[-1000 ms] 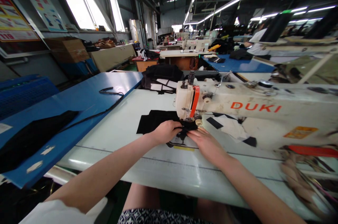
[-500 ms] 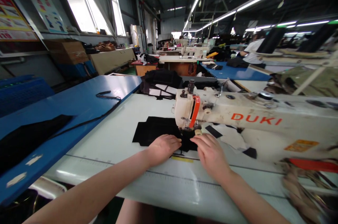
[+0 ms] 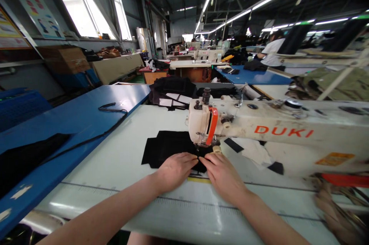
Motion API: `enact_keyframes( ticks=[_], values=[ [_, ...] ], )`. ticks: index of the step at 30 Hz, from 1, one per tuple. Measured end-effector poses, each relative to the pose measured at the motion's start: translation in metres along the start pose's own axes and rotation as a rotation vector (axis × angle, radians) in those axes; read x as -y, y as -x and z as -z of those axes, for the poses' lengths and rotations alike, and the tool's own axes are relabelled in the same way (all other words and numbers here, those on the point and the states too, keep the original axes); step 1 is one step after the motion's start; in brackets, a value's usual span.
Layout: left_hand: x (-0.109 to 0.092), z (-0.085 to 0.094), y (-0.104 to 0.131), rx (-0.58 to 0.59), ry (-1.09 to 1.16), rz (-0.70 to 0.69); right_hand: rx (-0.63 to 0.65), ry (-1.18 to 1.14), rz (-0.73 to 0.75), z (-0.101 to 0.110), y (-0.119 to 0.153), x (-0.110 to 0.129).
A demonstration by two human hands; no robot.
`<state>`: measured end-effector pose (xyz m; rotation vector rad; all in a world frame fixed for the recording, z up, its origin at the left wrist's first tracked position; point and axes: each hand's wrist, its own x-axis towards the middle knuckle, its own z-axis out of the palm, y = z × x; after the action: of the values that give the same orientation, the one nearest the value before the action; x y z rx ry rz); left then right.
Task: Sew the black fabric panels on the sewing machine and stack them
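Note:
A piece of black fabric (image 3: 168,145) with stepped corners lies flat on the pale sewing table (image 3: 127,160), partly under the head of a white sewing machine (image 3: 201,122). My left hand (image 3: 177,168) presses on the fabric's near edge, its fingers together and pointing at the needle area. Opposite it, my right hand (image 3: 220,170) pinches the same edge just in front of the presser foot. The fingertips of both hands almost meet there. Hands and machine head hide the fabric's right part.
Left of me runs a blue table (image 3: 83,116) with a black strap (image 3: 115,124) and dark cloth (image 3: 29,154) on it. Black fabric pieces (image 3: 173,87) are piled behind the machine. Pale scraps (image 3: 253,152) lie under its arm. A person (image 3: 272,52) sits farther back.
My right hand has moved left, closer to my left hand, at the fabric edge. The view has shifted slightly; the fabric stays under the machine head.

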<state>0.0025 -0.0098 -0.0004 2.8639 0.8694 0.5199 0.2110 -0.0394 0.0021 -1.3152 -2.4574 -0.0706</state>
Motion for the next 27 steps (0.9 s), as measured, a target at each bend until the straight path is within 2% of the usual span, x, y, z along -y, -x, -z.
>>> enact_keyframes(
  ticks=[11,27],
  values=[
    [0.0006,-0.0025,0.0000,0.008,0.006,0.069,-0.006,0.045,-0.018,0.0022,-0.0028,0.0029],
    [-0.0040,-0.0025,-0.0022,0.050,-0.065,0.073,0.003,0.042,-0.025,-0.0022,-0.0026,0.0003]
  ],
)
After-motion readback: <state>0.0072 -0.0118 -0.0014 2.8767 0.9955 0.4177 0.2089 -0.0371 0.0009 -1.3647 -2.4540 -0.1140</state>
